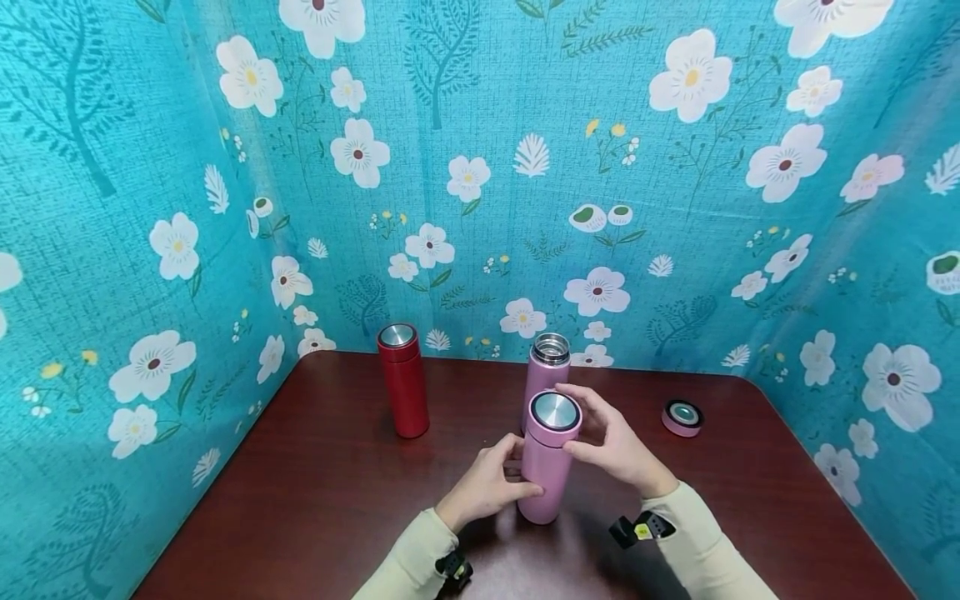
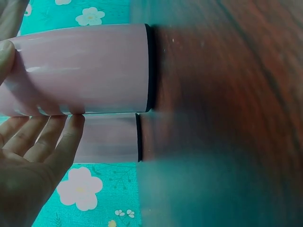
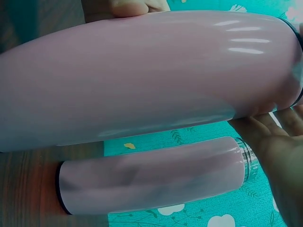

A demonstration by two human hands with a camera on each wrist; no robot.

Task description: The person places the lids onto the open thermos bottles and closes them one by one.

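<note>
A pink thermos bottle (image 1: 546, 475) with its silver-topped lid (image 1: 556, 417) on stands upright between the two hands. My left hand (image 1: 487, 485) grips the lower body, thumb across the near side and fingers round the far side, as the left wrist view also shows. At the top, my right hand (image 1: 618, 442) holds round the lid, with the thumb on the near side by the seam. Right behind stands a second pink thermos bottle (image 3: 151, 177), lidless, its bare steel mouth (image 1: 552, 348) showing. The front bottle hides part of it in the head view.
A red thermos bottle (image 1: 406, 396), lid on, stands at the back left. On the right lies a loose pink lid (image 1: 681, 425), its underside up. The dark red-brown table (image 1: 315, 500) is bordered at the back and sides by a blue flowered cloth (image 1: 480, 233).
</note>
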